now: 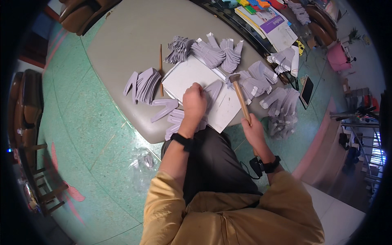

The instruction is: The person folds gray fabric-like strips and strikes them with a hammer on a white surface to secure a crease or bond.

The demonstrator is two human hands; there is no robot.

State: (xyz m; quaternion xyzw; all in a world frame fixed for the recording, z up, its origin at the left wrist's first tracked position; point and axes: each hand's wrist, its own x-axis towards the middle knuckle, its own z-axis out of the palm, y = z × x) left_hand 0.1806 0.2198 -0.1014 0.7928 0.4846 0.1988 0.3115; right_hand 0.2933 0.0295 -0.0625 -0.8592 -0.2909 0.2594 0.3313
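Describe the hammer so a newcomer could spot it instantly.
Start at the white board on the grey table. At its right edge the right hand grips a hammer: pale wooden handle, dark head, unlike the flat purple-grey cut pieces around it.

1 hammer (pixel 241 94), 1 white board (pixel 192 77), 1 wooden stick (pixel 161 65), 1 phone (pixel 307 90), 2 hands: left (pixel 194 102), right (pixel 253 130). Grey cutout stacks (pixel 212 52): roughly 8, loose pieces uncountable.
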